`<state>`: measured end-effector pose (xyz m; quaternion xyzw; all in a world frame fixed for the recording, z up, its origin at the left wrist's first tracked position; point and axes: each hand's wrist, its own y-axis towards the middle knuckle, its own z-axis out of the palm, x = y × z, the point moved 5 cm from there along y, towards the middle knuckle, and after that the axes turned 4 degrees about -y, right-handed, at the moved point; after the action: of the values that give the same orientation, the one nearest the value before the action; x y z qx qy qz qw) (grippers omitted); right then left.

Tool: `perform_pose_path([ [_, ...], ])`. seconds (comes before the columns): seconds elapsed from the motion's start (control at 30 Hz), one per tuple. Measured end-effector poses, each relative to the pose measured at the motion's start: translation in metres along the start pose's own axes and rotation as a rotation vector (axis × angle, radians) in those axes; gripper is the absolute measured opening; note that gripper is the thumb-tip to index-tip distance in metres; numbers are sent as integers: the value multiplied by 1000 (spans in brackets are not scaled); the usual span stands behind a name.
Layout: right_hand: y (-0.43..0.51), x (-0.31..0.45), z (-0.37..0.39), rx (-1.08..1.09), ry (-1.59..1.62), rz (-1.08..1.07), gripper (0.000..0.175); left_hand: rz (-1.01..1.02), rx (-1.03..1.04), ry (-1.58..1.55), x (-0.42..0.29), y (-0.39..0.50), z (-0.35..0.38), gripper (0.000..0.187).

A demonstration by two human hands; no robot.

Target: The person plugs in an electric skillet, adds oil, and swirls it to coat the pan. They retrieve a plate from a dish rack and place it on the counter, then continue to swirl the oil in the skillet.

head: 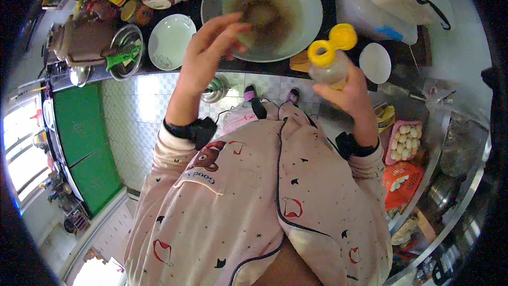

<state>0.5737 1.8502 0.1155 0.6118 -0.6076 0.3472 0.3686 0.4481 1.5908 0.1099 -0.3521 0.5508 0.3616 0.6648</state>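
A wide grey pan sits before me with a shallow brownish liquid in it, darker in the middle. My left hand hovers over its left rim, fingers apart and somewhat blurred, holding nothing. In my right hand is a clear bottle with a yellow flip cap. The lid stands swung open, and the bottle's mouth is tilted toward the counter side, just off the pan's lower right edge. What the bottle contains cannot be made out clearly.
A white bowl stands left of the pan, beside a metal bowl with a green-handled item. A smaller white bowl is at right, below a translucent plastic bin. Eggs in a pink tray lie lower right.
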Motion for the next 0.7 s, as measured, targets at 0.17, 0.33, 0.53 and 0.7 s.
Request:
perform_pose_path([
  [0.17,12,-15,-23,-142,-297,83,51,-258,-391,341,101,-76,-100,32],
  [0.33,30,-26,-26,-177,-554,164,49,-508,-525,297,174,-136,-135,30],
  [0.53,51,-26,-19,-129,-729,274,48,-343,-461,374,172,-124,-126,27],
  [0.7,66,-19,-13,-111,-785,200,51,-229,-500,388,159,-110,-127,25],
])
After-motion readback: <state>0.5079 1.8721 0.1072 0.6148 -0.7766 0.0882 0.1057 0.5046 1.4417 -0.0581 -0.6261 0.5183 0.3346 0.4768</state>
